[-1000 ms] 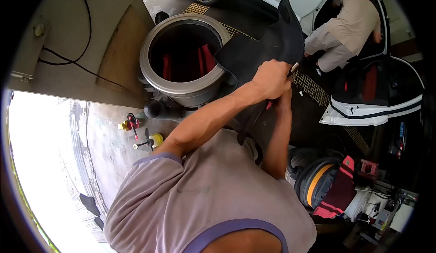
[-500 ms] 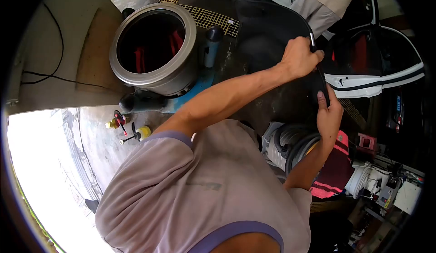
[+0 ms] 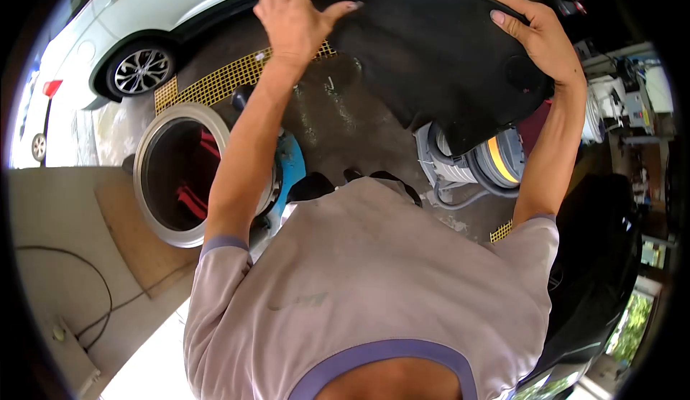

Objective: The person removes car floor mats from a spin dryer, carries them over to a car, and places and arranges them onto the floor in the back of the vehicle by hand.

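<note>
A large black car mat (image 3: 438, 48) with a curved, bound edge hangs at the top of the view. A small pale tag shows on that edge. My right hand (image 3: 543, 37) grips its upper right rim, thumb on the near face and fingers behind. At the left end of the mat, my left hand (image 3: 291, 23) has its thumb stretched over the black surface and its fingers apart. Whether its fingertips touch the rim is hard to see. The mat's lower corner hangs in front of a grey vacuum cleaner (image 3: 507, 155) with a yellow band and a coiled hose.
To the left stands an open steel drum (image 3: 154, 235) with red-and-dark cloth inside, on a blue base (image 3: 291, 163). A white car (image 3: 187, 1) is at the upper left. Yellow floor grating (image 3: 223, 80) crosses the wet floor. Equipment and a black vehicle (image 3: 593, 256) stand at the right.
My view has turned. Both hands held the mat's edge close together before; now they are wide apart, the left hand has opened, and the mat's broad face is in front of me.
</note>
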Available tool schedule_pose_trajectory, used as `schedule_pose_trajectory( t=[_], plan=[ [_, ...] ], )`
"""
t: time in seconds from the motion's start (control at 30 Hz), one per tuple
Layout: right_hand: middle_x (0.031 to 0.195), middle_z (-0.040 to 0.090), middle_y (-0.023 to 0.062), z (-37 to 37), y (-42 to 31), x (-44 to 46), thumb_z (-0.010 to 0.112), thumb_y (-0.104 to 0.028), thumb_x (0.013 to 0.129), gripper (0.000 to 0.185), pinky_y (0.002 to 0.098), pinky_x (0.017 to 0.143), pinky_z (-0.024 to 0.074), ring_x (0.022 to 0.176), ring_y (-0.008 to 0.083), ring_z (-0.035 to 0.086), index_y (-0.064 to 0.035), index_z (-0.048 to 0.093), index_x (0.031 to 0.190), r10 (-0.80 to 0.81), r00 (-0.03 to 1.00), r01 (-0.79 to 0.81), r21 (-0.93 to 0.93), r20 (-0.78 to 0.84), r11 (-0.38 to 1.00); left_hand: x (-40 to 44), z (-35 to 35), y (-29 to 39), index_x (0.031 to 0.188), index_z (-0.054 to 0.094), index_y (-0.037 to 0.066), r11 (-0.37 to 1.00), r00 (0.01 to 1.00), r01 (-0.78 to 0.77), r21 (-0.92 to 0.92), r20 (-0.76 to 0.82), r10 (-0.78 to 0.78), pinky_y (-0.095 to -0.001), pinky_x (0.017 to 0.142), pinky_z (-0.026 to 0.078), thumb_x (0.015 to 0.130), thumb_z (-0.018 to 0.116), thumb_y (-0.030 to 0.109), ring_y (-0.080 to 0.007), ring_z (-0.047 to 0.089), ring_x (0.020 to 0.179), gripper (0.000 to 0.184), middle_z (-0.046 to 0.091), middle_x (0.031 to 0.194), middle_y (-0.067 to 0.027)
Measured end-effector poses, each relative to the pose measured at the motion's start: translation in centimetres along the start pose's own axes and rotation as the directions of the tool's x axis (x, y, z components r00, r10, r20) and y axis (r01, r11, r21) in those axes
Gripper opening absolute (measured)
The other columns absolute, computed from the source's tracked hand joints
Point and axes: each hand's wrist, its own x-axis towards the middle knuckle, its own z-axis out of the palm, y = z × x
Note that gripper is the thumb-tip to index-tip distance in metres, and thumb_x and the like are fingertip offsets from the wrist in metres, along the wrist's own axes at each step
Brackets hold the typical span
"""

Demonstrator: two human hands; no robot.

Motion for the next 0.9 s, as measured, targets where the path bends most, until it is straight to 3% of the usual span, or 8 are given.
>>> schedule_pose_trajectory(
  t=[0.03,0.07,0.13,0.2,0.23,0.33,0.37,0.9],
  plan=[
    [0.108,0.075,0.0047,-0.9,-0.5,-1.1,0.066,-0.018,0.102,0.035,0.0262,0.09,0.051,0.1,0.0104,0.065,0.0015,0.067,0.13,0.03,0.999,-0.029,0.036,-0.025,0.999,1.7,-1.2,0.0,0.096,0.071,0.009,0.996,0.997,-0.01,0.083,-0.079,0.017,-0.0444,0.082,0.046,0.067,0.086,0.062,-0.0304,0.066,0.087,0.062,0.07,0.084,-0.0085],
    [0.109,0.075,0.0039,-1.6,-0.9,-2.1,0.067,-0.018,0.102,0.035,0.0257,0.09,0.0509,0.101,0.01,0.065,0.0013,0.066,0.131,0.053,0.997,-0.049,0.072,-0.054,0.996,2.5,-1.5,-0.8,0.157,0.038,0.019,0.989,0.963,0.145,0.003,0.23,-0.142,-0.0535,0.113,0.035,0.069,0.09,0.048,-0.0412,0.044,0.137,0.106,0.05,0.146,-0.019],
    [0.111,0.074,0.0031,-3.6,0.1,-3.9,0.068,-0.017,0.101,0.036,0.0253,0.091,0.0508,0.101,0.0103,0.066,0.0002,0.066,0.133,0.086,0.993,-0.08,0.082,-0.077,0.993,5.1,-0.7,-2.5,0.155,0.039,0.017,0.96,0.938,0.02,-0.281,0.338,0.08,-0.0568,0.112,0.033,0.069,0.09,0.046,-0.0433,0.047,0.132,0.104,0.054,0.141,-0.0191],
    [0.109,0.074,0.0021,-3.7,-1.2,-5.2,0.068,-0.018,0.101,0.035,0.0251,0.09,0.0511,0.099,0.0098,0.066,0.0002,0.067,0.13,0.091,0.989,-0.093,-0.011,-0.114,0.996,8.6,-1.7,-1.3,0.144,0.055,0.01,0.986,0.76,-0.004,-0.166,0.641,0.111,-0.0523,0.101,0.045,0.069,0.091,0.043,-0.0416,0.062,0.116,0.09,0.069,0.112,-0.0202],
    [0.099,0.074,0.0015,-2.9,-6.0,-5.6,0.071,-0.011,0.097,0.026,0.0253,0.079,0.052,0.089,0.0078,0.063,0.0035,0.071,0.12,0.227,0.961,-0.219,0.068,-0.159,0.973,9.3,0.0,-2.3,0.128,0.067,0.005,0.931,0.678,0.202,-0.304,0.73,0.091,-0.048,0.087,0.053,0.068,0.09,0.043,-0.0411,0.069,0.098,0.074,0.071,0.089,-0.0205],
    [0.107,0.074,0.0015,-3.1,-2.2,-7.8,0.068,-0.019,0.101,0.032,0.0251,0.089,0.051,0.098,0.0097,0.065,0.0003,0.068,0.127,0.262,0.958,-0.251,0.104,-0.117,0.963,10.2,0.7,-1.4,0.107,0.074,0.003,0.959,0.646,0.022,-0.282,0.736,0.201,-0.0471,0.078,0.056,0.073,0.087,0.04,-0.0409,0.069,0.089,0.051,0.07,0.085,-0.0211],
    [0.106,0.073,0.0008,-3.0,-1.4,-8.0,0.067,-0.021,0.102,0.031,0.025,0.089,0.0505,0.098,0.0094,0.064,0.0007,0.069,0.125,0.199,0.972,-0.191,0.075,-0.125,0.979,9.8,1.6,-1.7,0.102,0.075,0.002,0.951,0.63,0.049,-0.305,0.748,0.207,-0.0393,0.076,0.055,0.076,0.084,0.052,-0.0311,0.074,0.08,0.057,0.076,0.084,-0.0144],
    [0.098,0.073,0.0091,8.2,-1.4,-15.9,0.068,-0.013,0.098,0.024,0.0311,0.084,0.052,0.091,0.0136,0.065,0.0012,0.069,0.118,0.412,0.894,-0.392,0.134,-0.179,0.91,2.9,2.2,-2.5,0.097,0.074,0.006,0.818,0.589,0.05,-0.573,0.678,0.439,-0.0438,0.076,0.054,0.079,0.084,0.039,-0.0367,0.069,0.086,0.039,0.07,0.089,-0.0176]
  ],
)
